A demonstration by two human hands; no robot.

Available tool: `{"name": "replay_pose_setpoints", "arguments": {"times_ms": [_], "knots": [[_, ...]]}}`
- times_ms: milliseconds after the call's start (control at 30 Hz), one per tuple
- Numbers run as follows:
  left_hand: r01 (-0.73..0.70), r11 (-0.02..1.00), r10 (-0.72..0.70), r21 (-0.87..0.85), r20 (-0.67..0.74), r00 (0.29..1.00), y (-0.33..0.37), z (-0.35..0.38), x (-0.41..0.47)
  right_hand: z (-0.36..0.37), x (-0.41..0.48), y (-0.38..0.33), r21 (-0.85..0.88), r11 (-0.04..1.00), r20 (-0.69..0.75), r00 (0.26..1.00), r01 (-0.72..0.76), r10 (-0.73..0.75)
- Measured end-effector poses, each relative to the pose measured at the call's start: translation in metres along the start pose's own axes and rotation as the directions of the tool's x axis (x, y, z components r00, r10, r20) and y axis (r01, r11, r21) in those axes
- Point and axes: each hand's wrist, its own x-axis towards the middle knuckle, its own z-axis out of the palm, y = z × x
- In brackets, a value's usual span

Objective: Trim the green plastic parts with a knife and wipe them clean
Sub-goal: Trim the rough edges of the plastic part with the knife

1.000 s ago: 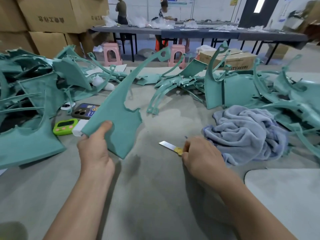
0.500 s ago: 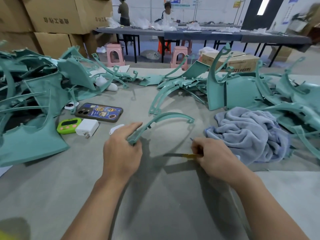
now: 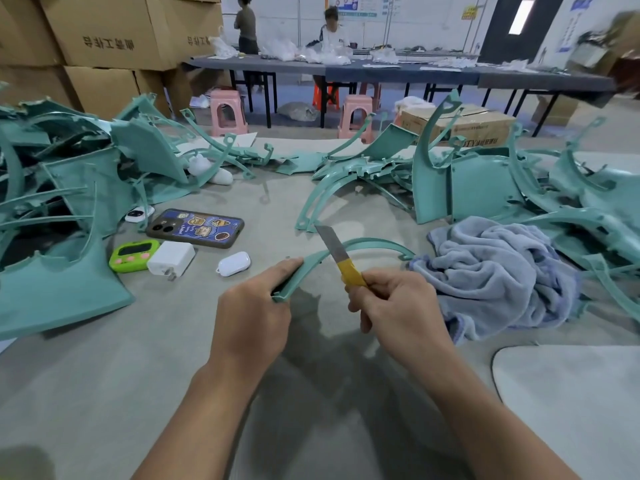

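Left hand (image 3: 251,317) grips one curved green part (image 3: 367,244); right hand (image 3: 398,306) grips one knife (image 3: 337,254), blade across it.

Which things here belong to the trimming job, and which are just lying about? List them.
Job: curved green part in left hand; knife in right hand; grey towel; piles of green parts.
Lying about: phone; green timer; white charger; white earbud case.

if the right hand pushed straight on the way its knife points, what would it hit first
Most likely the curved green strip that the left hand grips. The knife in the right hand crosses its arc in the picture, though depth leaves contact unclear.
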Motion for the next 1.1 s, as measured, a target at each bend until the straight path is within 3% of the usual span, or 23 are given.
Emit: {"name": "replay_pose_setpoints", "arguments": {"times_ms": [67,167,300,400,500,567,667,767,867,967,1067,1100], "knots": [[-0.022,1.0,0.022,0.021,-0.025,0.999,0.0,0.0,-0.001,-0.001,0.003,0.003,-0.04,0.999,-0.052,0.999,-0.018,0.016],[-0.067,0.996,0.071,0.053,-0.076,0.995,0.0,-0.001,-0.001,-0.007,0.013,0.013,-0.231,0.964,-0.228,0.97,-0.135,0.081],[-0.082,0.996,0.084,0.029,-0.08,0.993,-0.001,-0.001,-0.002,-0.029,0.028,0.033,-0.211,0.881,-0.441,0.846,-0.424,0.302],[-0.062,0.998,0.061,-0.004,-0.089,0.994,-0.001,-0.002,-0.002,-0.036,0.03,0.035,-0.161,0.925,-0.428,0.869,-0.344,0.248],[-0.059,0.998,0.06,0.018,-0.092,0.994,-0.003,0.0,-0.001,-0.022,0.02,0.019,0.023,0.996,-0.223,0.97,-0.088,0.091],[-0.038,0.999,0.039,0.009,-0.079,0.996,-0.003,0.0,-0.001,-0.011,0.015,0.013,0.087,0.996,-0.099,0.995,-0.022,0.03],[-0.036,0.999,0.035,-0.007,-0.101,0.994,-0.002,-0.002,-0.003,-0.007,0.019,0.017,0.01,0.998,-0.101,0.992,-0.069,0.07],[-0.041,0.999,0.035,-0.035,-0.155,0.987,-0.001,-0.007,-0.003,-0.02,0.028,0.029,-0.149,0.954,-0.342,0.919,-0.26,0.197],[0.01,0.994,-0.03,-0.107,-0.189,0.982,0.002,-0.01,-0.001,-0.036,0.032,0.041,-0.089,0.91,-0.448,0.833,-0.404,0.325],[0.068,0.99,-0.09,-0.126,-0.177,0.98,0.001,-0.01,0.001,-0.034,0.031,0.036,-0.062,0.966,-0.424,0.883,-0.25,0.201],[0.044,0.993,-0.061,-0.112,-0.155,0.986,0.007,-0.01,0.0,-0.017,0.022,0.018,0.026,0.999,-0.26,0.965,0.039,-0.031],[0.033,0.993,-0.051,-0.114,-0.158,0.986,0.009,-0.01,-0.001,-0.011,0.019,0.016,-0.02,0.996,-0.216,0.972,0.088,-0.09]]}}
